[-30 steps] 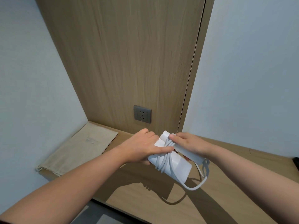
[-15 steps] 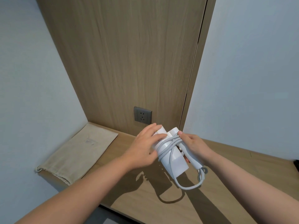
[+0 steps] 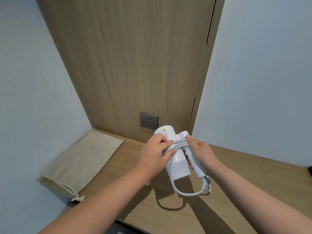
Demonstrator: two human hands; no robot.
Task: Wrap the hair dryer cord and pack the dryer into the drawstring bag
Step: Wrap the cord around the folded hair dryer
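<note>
A white hair dryer (image 3: 179, 163) is held above the wooden shelf, its folded handle lying along the body. Several turns of its pale grey cord (image 3: 179, 144) cross the barrel, and a loose loop hangs below. My left hand (image 3: 155, 154) grips the barrel and the cord turns from the left. My right hand (image 3: 201, 152) holds the handle from the right, its thumb pressing the cord near the hinge. The beige drawstring bag (image 3: 84, 159) lies flat at the shelf's left end, apart from both hands.
The wooden shelf (image 3: 236, 183) runs between a pale wall on the left and another behind on the right. A grey wall socket (image 3: 148, 120) sits in the wood panel just behind the dryer. The shelf's front edge drops off near my forearms.
The dryer has been lifted and tilted more upright, its round end now facing up. My left hand has shifted over the cord turns; the hanging loop has grown shorter.
</note>
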